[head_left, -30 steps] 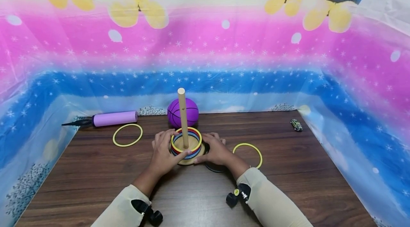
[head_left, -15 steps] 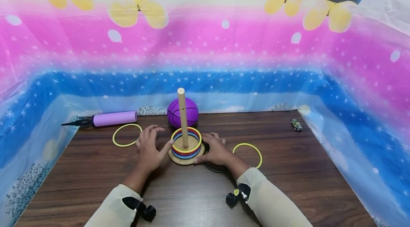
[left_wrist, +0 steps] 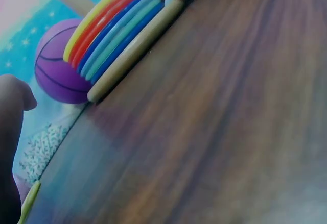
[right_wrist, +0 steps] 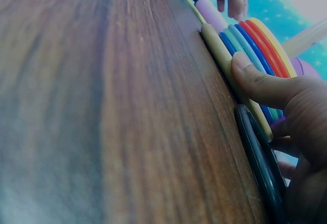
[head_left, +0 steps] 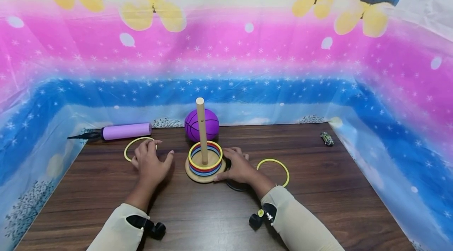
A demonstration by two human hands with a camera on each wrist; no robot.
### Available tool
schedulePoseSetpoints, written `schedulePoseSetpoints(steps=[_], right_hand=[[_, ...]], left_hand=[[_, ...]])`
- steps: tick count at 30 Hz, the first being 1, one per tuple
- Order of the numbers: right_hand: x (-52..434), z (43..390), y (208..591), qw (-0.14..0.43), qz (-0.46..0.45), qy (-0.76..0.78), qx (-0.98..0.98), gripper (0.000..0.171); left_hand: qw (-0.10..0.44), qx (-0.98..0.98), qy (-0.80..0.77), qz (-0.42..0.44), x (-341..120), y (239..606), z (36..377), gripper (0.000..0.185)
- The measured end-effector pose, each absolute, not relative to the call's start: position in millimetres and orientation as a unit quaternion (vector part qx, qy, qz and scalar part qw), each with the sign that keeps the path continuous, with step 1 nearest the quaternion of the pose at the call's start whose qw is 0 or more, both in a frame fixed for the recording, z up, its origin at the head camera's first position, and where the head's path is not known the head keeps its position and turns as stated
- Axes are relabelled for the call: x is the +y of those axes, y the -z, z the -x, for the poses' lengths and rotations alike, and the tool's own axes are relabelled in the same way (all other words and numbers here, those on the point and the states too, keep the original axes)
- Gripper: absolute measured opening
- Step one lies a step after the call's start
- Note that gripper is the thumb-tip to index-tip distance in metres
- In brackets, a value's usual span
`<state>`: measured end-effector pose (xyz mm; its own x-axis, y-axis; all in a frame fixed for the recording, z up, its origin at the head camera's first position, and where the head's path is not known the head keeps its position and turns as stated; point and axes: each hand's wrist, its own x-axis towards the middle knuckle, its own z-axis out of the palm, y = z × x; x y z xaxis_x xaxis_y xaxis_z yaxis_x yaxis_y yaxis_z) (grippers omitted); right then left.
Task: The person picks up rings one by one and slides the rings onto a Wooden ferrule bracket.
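Note:
A wooden peg [head_left: 201,129] stands on a round wooden base [head_left: 198,177] with several coloured rings [head_left: 205,161] stacked on it, yellow on top. My right hand [head_left: 235,164] holds the base from the right; its thumb [right_wrist: 258,83] presses the base's rim [right_wrist: 224,63]. A black ring [right_wrist: 260,163] lies under that hand. My left hand [head_left: 150,157] lies spread on the table left of the base, apart from it. Its fingertips reach the rim of a loose yellow ring [head_left: 130,146]. The left wrist view shows the ring stack [left_wrist: 112,35] edge-on.
A purple ball [head_left: 209,122] sits behind the peg. A lilac pump [head_left: 125,131] lies at the back left. Another yellow ring [head_left: 279,164] lies right of my right hand. A small toy car [head_left: 327,138] sits at the far right. Patterned sheeting walls in the table.
My left hand has let go of the ring stack and slid left to the loose yellow ring. The right hand and the stacker have stayed put.

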<state>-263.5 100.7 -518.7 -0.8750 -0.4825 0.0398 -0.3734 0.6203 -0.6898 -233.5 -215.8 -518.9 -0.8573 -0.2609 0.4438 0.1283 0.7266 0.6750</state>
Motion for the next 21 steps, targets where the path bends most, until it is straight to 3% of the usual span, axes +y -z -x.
schedulePoseSetpoints(steps=[21], right_hand=[[100,265,521,0.072,0.237,0.361,0.899,0.093]], left_hand=[[0.196,-0.914,0.325,-0.143,-259,515,236,0.069]])
